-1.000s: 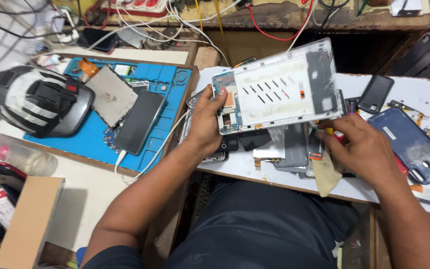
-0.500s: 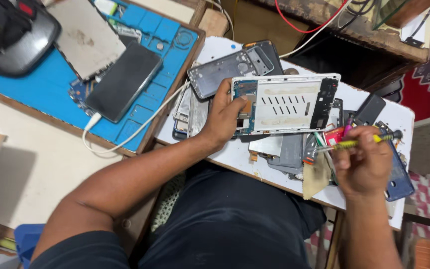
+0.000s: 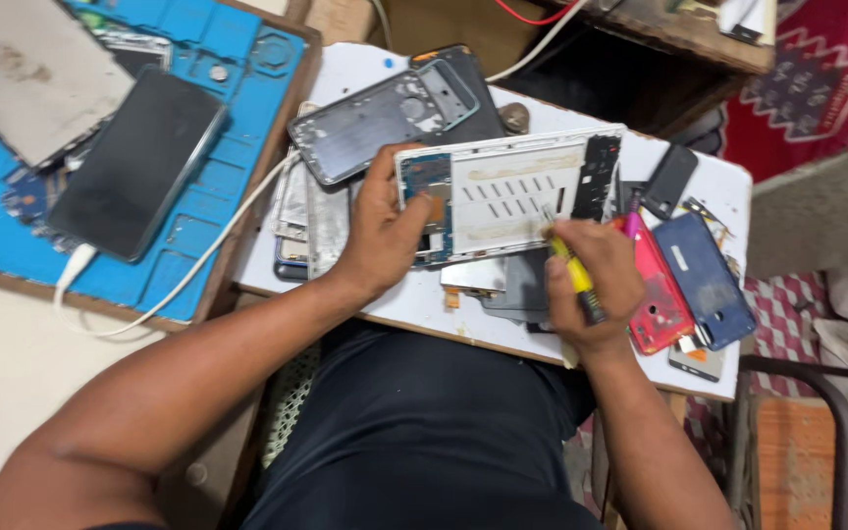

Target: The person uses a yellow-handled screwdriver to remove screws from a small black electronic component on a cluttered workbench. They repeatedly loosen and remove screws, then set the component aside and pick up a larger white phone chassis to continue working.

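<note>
My left hand (image 3: 383, 228) grips the left end of a white opened phone frame (image 3: 512, 193), thumb pressed on its exposed blue circuit board. The frame lies face up over a pile of phone parts on a small white board (image 3: 365, 74). In my right hand (image 3: 593, 285) is a yellow-handled screwdriver (image 3: 569, 267), its tip touching the frame's lower middle. A grey phone back housing (image 3: 370, 123) lies just above my left hand.
A blue repair mat (image 3: 218, 186) on the left carries a black phone (image 3: 139, 162) with a white cable (image 3: 164, 294) plugged in. A red phone cover (image 3: 662, 299) and a blue one (image 3: 704, 280) lie right of my right hand. A wooden table edge (image 3: 679, 34) is behind.
The view has drawn closer and shifted. My right hand has brought the screwdriver from the right down onto the white frame. My left hand keeps its hold on the frame's left end.
</note>
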